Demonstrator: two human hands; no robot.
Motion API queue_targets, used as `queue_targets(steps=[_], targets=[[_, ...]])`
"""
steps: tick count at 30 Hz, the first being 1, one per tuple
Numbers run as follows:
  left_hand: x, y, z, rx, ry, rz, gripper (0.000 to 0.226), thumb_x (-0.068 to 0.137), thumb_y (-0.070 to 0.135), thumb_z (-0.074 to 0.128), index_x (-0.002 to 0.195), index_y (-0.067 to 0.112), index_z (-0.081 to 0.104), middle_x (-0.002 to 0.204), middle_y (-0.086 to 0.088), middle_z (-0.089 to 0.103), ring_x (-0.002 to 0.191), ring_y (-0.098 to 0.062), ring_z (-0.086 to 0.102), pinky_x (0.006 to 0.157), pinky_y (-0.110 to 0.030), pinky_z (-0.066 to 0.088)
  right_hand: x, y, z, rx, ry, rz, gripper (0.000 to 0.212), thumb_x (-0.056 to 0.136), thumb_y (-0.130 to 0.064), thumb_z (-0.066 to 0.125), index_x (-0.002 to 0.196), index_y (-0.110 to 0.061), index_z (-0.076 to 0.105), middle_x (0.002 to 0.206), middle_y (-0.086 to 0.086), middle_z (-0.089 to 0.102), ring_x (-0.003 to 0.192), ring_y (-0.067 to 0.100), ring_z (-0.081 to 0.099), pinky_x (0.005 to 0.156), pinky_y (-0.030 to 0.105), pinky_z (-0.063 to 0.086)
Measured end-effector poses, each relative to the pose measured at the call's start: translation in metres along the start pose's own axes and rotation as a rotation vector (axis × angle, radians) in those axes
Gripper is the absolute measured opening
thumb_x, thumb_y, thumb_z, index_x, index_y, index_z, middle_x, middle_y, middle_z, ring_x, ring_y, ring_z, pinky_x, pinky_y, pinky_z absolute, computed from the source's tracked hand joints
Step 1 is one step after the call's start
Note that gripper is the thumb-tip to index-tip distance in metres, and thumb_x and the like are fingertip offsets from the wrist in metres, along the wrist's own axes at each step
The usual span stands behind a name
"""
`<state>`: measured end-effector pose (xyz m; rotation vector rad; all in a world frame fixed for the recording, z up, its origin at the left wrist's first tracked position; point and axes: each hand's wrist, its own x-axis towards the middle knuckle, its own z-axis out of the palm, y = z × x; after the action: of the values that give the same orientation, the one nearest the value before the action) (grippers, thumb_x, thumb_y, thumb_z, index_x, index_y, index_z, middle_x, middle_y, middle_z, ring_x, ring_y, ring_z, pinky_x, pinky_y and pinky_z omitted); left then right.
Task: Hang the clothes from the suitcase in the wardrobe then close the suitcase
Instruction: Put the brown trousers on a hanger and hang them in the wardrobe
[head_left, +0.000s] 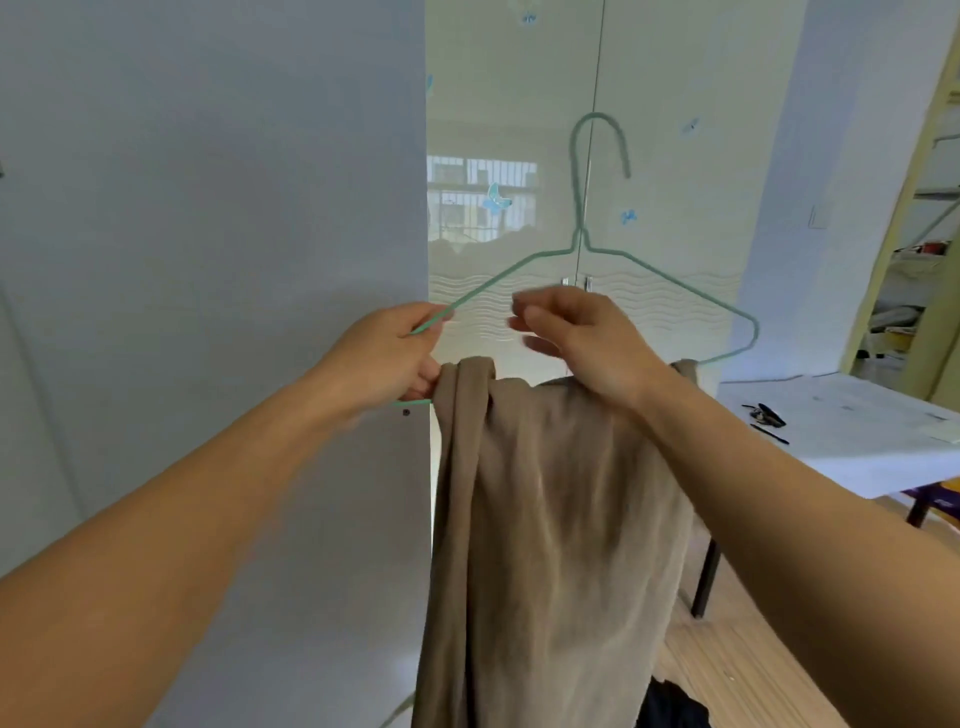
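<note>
Head view: the step in hand looks like settling the cloth on the hanger before it goes into the wardrobe. To do it well, I would spread the tan cloth evenly along the hanger's bottom wire, since it is bunched into thick folds at the left end beside the left hand and could slide off if the hanger tips. The hanger should be kept level, hook up, while the cloth is drawn toward the middle; only then should the hook be lifted to a rail. The wardrobe doors straight ahead appear closed, so one will likely need opening first.

The left hand has its grip clamped on the hanger's left corner, fingers curled round the thin green wire where the sloping arm meets the bottom bar, and touching the cloth's bunched edge. The right hand hovers just above the cloth's top fold, fingers loosely curled with thumb and fingertips near each other; it is blurred, and I cannot tell whether it pinches anything. The suitcase is not in view; a dark item lies on the floor at the bottom edge. A surface stands at right.
</note>
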<state>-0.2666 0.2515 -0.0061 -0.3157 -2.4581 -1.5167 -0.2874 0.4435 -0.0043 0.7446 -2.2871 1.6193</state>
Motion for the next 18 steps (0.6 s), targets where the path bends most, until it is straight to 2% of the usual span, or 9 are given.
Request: queue_targets(steps=[2, 4, 6, 7, 10, 12, 15, 17, 18], targets=[[-0.002, -0.002, -0.007, -0.092, -0.03, -0.037, 0.026, 0.102, 0.027, 0.039, 0.122, 0.023, 0.056, 0.087, -0.02, 0.07, 0.061, -0.016, 0.064, 0.053, -0.02, 0.05, -0.002, 0.005, -0.016, -0.471, -0.145, -0.035, 0.018, 0.092, -0.029, 0.059, 0.1, -0.018, 0.072, 0.1, -0.008, 0.07, 0.089, -0.004, 0.06, 0.079, 0.006, 0.043], [-0.002, 0.001, -0.004, -0.111, -0.057, -0.015, 0.022, 0.102, 0.03, 0.04, 0.112, 0.024, 0.059, 0.085, -0.015, 0.069, 0.055, -0.013, 0.064, 0.049, -0.018, 0.048, -0.005, 0.008, -0.012, -0.698, -0.266, -0.125, 0.025, 0.091, -0.038, 0.058, 0.093, -0.018, 0.073, 0.086, -0.005, 0.07, 0.079, 0.004, 0.06, 0.072, 0.014, 0.043], [0.0, 0.002, 0.003, -0.073, -0.058, 0.011, 0.021, 0.101, 0.033, 0.041, 0.102, 0.029, 0.062, 0.086, -0.011, 0.068, 0.055, -0.013, 0.063, 0.05, -0.02, 0.049, -0.006, 0.006, 0.001, -0.749, -0.206, -0.22, 0.03, 0.092, -0.044, 0.053, 0.082, -0.019, 0.066, 0.067, -0.003, 0.062, 0.066, 0.01, 0.054, 0.066, 0.03, 0.04], [0.002, 0.002, 0.006, -0.036, -0.054, 0.024, 0.021, 0.099, 0.036, 0.044, 0.098, 0.03, 0.064, 0.085, -0.008, 0.067, 0.058, -0.014, 0.063, 0.053, -0.023, 0.052, -0.006, 0.003, 0.006, -0.778, -0.149, -0.237, 0.029, 0.092, -0.049, 0.051, 0.082, -0.025, 0.063, 0.062, -0.007, 0.056, 0.063, 0.008, 0.05, 0.063, 0.03, 0.038], [0.003, 0.007, 0.009, 0.261, -0.084, 0.101, 0.027, 0.079, 0.051, 0.067, 0.089, 0.026, 0.067, 0.066, 0.007, 0.065, 0.062, -0.007, 0.064, 0.059, -0.021, 0.052, -0.001, 0.0, 0.008, -0.955, -0.004, -0.216, 0.031, 0.092, -0.056, 0.043, 0.1, -0.037, 0.066, 0.071, -0.013, 0.056, 0.081, 0.011, 0.055, 0.065, 0.027, 0.033], [0.006, 0.01, 0.011, 0.371, -0.068, 0.113, 0.028, 0.069, 0.042, 0.078, 0.085, 0.021, 0.068, 0.056, 0.009, 0.061, 0.05, 0.001, 0.06, 0.051, -0.014, 0.044, 0.0, 0.001, 0.01, -0.988, 0.008, -0.203, 0.034, 0.094, -0.056, 0.038, 0.097, -0.038, 0.066, 0.076, -0.009, 0.06, 0.087, 0.016, 0.057, 0.066, 0.027, 0.033], [0.017, 0.008, 0.002, 0.443, 0.136, 0.049, 0.01, 0.084, 0.021, 0.062, 0.077, 0.015, 0.065, 0.066, 0.001, 0.066, 0.059, -0.015, 0.067, 0.052, -0.018, 0.047, -0.001, 0.005, 0.002, -0.909, 0.027, -0.173, 0.049, 0.094, -0.058, 0.032, 0.063, -0.025, 0.05, 0.058, -0.008, 0.048, 0.071, 0.018, 0.05, 0.063, 0.03, 0.036], [0.023, 0.0, -0.012, 0.65, 0.31, 0.036, 0.014, 0.087, 0.018, 0.053, 0.083, 0.015, 0.065, 0.083, -0.005, 0.067, 0.077, -0.027, 0.063, 0.065, -0.028, 0.048, 0.0, 0.01, -0.015, -0.889, 0.08, -0.148, 0.057, 0.094, -0.058, 0.03, 0.055, -0.019, 0.043, 0.055, -0.005, 0.046, 0.065, 0.02, 0.048, 0.059, 0.031, 0.034], [0.022, -0.001, -0.016, 0.681, 0.322, 0.041, 0.014, 0.09, 0.019, 0.051, 0.09, 0.015, 0.065, 0.091, -0.005, 0.066, 0.082, -0.028, 0.06, 0.07, -0.032, 0.048, 0.0, 0.013, -0.021, -0.895, 0.103, -0.125, 0.059, 0.094, -0.058, 0.031, 0.054, -0.017, 0.042, 0.054, -0.004, 0.046, 0.063, 0.02, 0.048, 0.056, 0.031, 0.032]])
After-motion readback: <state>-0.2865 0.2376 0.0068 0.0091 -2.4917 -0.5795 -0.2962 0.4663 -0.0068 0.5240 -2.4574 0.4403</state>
